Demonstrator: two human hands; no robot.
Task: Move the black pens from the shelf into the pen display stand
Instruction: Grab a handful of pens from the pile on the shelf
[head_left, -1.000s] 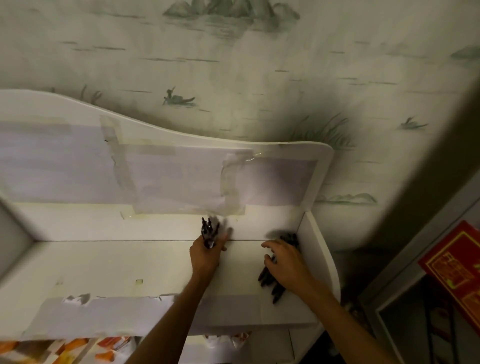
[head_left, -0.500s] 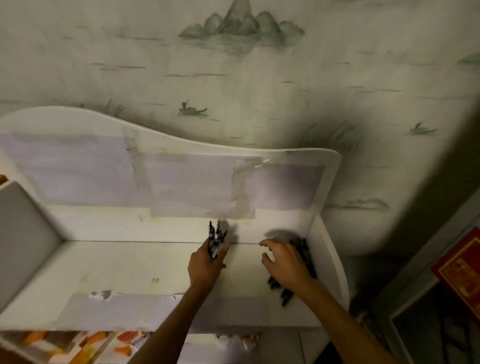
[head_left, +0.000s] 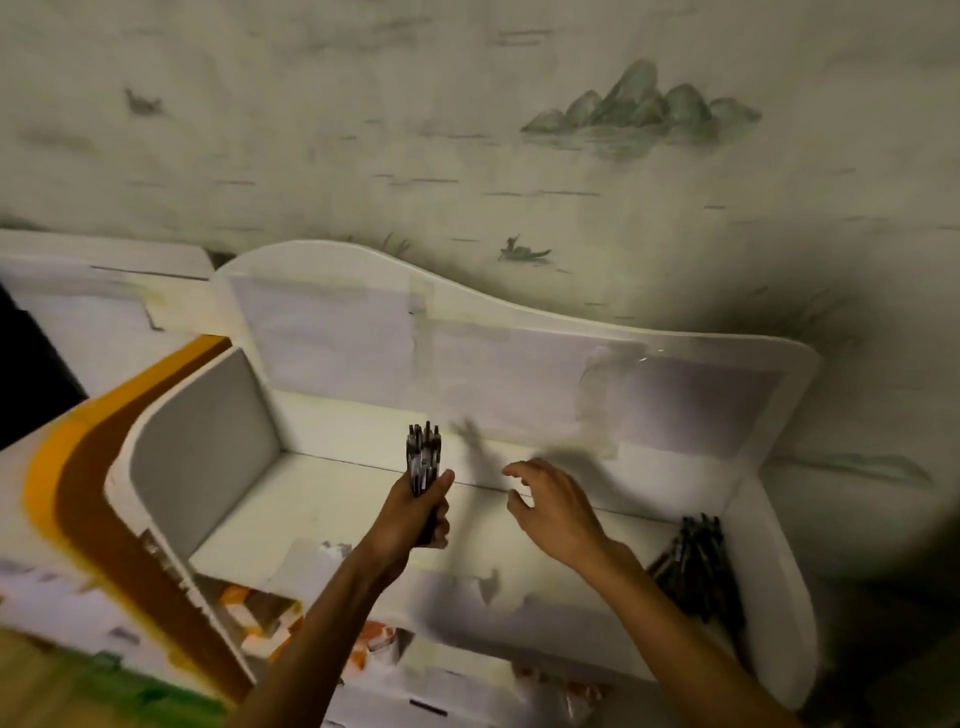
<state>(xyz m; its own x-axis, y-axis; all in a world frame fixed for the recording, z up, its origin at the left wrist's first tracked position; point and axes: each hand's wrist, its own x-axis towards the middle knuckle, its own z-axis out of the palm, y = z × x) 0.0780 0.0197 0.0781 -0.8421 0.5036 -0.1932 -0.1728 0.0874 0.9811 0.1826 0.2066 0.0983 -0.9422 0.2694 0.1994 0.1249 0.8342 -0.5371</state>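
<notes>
While the left hand (head_left: 415, 519) grips a bundle of black pens (head_left: 423, 457) upright, fingers and thumb curled round the lower part, pen ends stick up above the fist over the shelf (head_left: 322, 499) floor. Right hand (head_left: 556, 506) hovers just right of it, fingers loosely spread and slightly curled, holding nothing, not touching the bundle. Loose pile of black pens (head_left: 693, 566) lies in the shelf's right corner against the right side wall (head_left: 769, 561), well apart from both hands. White shelf unit has a wavy back panel (head_left: 467, 353) with pale paper taped over it; left divider (head_left: 208, 441) is grey inside. Torn paper strip (head_left: 467, 587) runs along the front edge. Orange and brown band (head_left: 93, 467) runs on the unit to the left. Wallpaper with mountains (head_left: 639, 109) and a small boat (head_left: 522, 252) behind. Pen display stand can't be made out. Some blur overall.
</notes>
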